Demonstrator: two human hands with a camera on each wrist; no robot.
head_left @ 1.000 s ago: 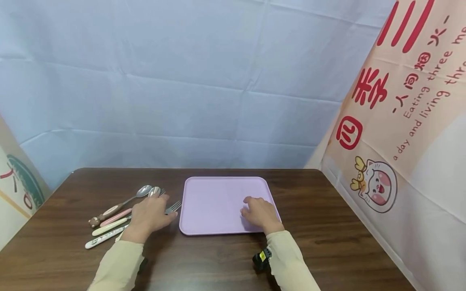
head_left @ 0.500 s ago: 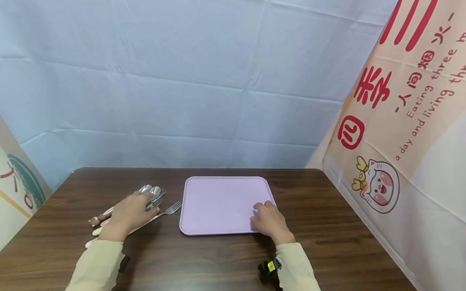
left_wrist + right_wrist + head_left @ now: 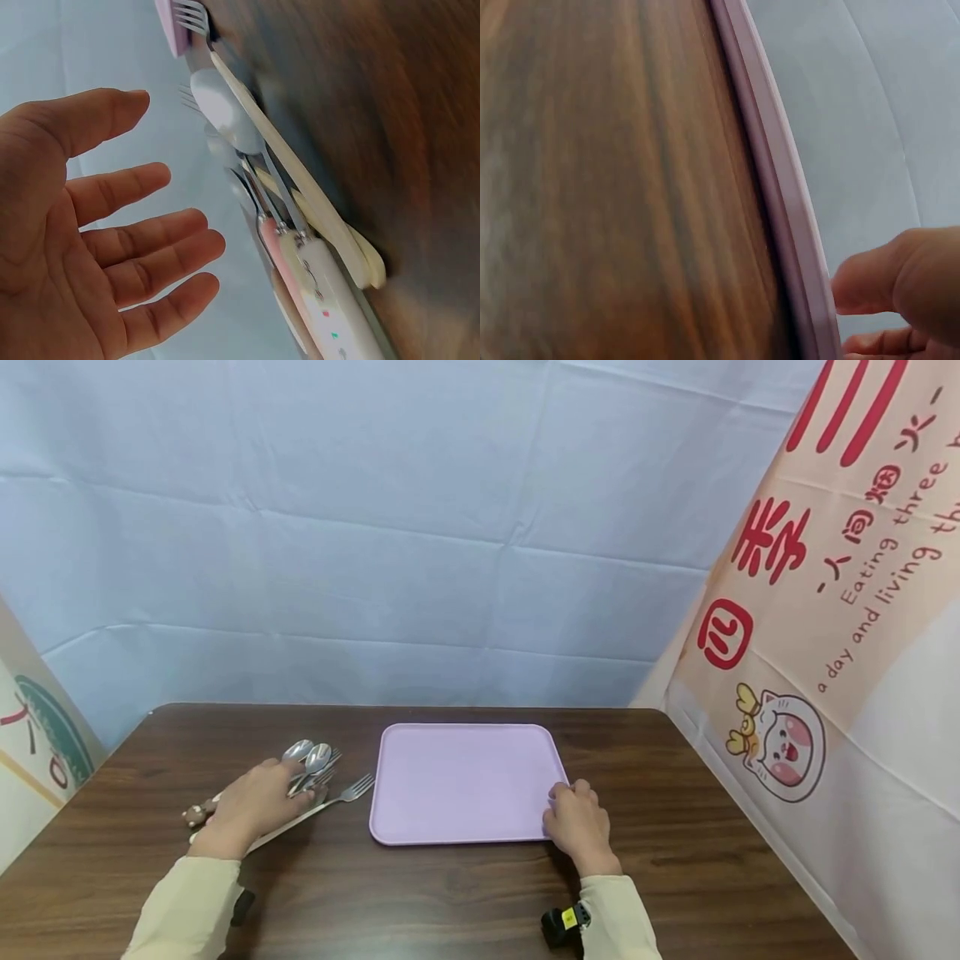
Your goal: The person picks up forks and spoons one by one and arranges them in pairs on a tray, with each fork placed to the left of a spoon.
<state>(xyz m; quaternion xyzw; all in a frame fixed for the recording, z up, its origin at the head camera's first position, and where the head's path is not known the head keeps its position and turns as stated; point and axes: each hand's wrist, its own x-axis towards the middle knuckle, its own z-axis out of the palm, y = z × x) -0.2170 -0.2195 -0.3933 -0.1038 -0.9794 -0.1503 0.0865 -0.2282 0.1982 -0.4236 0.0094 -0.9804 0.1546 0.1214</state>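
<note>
Over the handles of several spoons and forks at the left hovers my left hand (image 3: 258, 804). Its fingers are spread and hold nothing in the left wrist view. Among this cutlery are a fork (image 3: 281, 150) with a cream handle, a spoon (image 3: 225, 112) lying beside it, a pink handle (image 3: 289, 277) and a white patterned handle (image 3: 337, 307). A brown bear-shaped handle end (image 3: 197, 814) shows left of the hand. My right hand (image 3: 581, 821) is at the right edge of a lilac tray (image 3: 465, 785), loosely bent, thumb (image 3: 870, 281) right at the rim.
The dark wooden table (image 3: 420, 902) extends around the tray and cutlery. Behind it hangs a pale blue cloth (image 3: 420, 543). A printed banner (image 3: 795, 610) slants along the right side.
My left hand has moved left and toward me, uncovering spoon bowls and fork tines. My right hand has shifted right, from over the tray to its right edge. The tray and cutlery stay put.
</note>
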